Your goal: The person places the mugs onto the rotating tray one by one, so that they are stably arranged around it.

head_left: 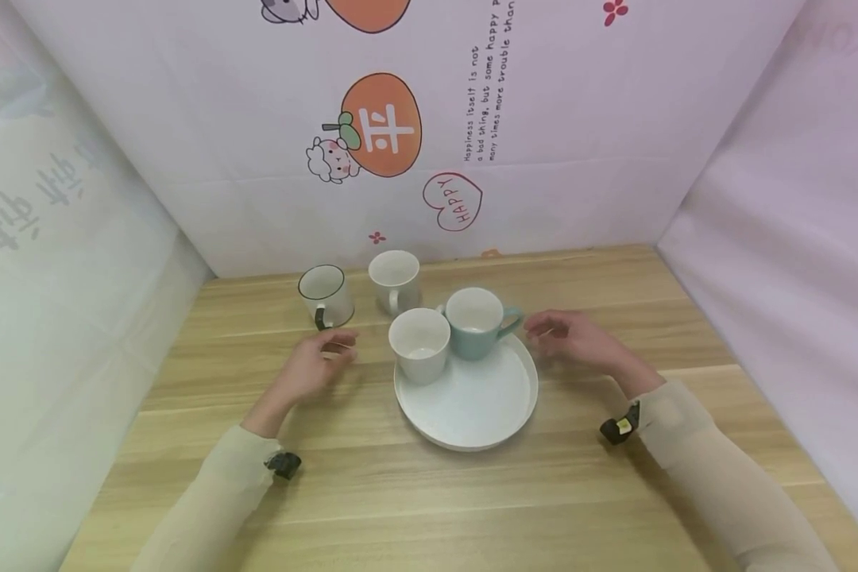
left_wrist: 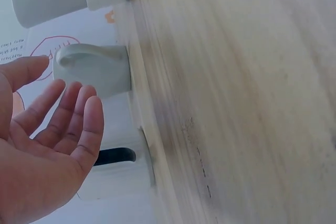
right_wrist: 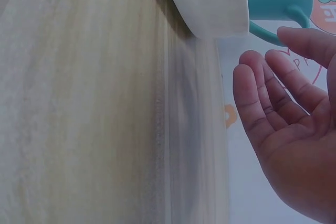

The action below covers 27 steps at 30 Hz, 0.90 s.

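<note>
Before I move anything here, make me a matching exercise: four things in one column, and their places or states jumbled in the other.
Things
1. Teal mug
2. Black-handled mug
3. White tray
4. Right hand

Places or states
A. Fingers relaxed, holding nothing
B. Beneath two mugs
C. Standing on the tray
D. At the back left of the wooden table

Pairs: 1-C, 2-D, 3-B, 4-A
</note>
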Available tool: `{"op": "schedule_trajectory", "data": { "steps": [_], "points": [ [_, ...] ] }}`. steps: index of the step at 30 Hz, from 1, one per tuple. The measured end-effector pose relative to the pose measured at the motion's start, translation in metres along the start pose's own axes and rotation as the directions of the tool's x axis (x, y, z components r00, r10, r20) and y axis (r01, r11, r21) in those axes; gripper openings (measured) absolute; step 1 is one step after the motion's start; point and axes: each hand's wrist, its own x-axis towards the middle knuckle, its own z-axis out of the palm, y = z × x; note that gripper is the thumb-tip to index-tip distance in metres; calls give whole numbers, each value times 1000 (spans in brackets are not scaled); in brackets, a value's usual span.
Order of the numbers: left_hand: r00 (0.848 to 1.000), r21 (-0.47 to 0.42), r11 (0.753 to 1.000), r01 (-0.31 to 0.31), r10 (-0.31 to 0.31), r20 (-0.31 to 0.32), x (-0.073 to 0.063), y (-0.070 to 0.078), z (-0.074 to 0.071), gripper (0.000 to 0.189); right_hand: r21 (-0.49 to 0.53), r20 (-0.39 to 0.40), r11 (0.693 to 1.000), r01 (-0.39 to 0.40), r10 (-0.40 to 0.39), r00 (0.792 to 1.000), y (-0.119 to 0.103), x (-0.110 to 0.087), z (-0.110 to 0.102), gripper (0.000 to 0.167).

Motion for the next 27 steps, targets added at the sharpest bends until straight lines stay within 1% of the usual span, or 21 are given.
{"op": "schedule_trajectory", "data": {
  "steps": [6,10,14,18,22,27],
  "points": [
    [997,-23,999,22,-24,-71,0,-1,-6,31,10,24,1000,-5,5,1000,1,0,2,29],
    [991,-36,998,59,-62,-119,0,-1,-11,29,13,37,1000,-14,13,999,2,1,3,28],
    [979,-64,990,124,-132,-156,-1,-4,-16,29,18,59,1000,-23,22,998,0,1,4,27],
    [963,-103,980,168,-185,-194,0,-10,-21,30,6,65,1000,-19,18,998,-1,2,6,27],
    [953,-92,977,195,-210,-217,1,-17,-24,31,-13,64,1000,-14,15,998,-1,3,7,26],
    [943,-81,971,224,-237,-235,4,-23,-26,30,-26,78,999,-29,31,997,0,4,8,27]
  ]
}}
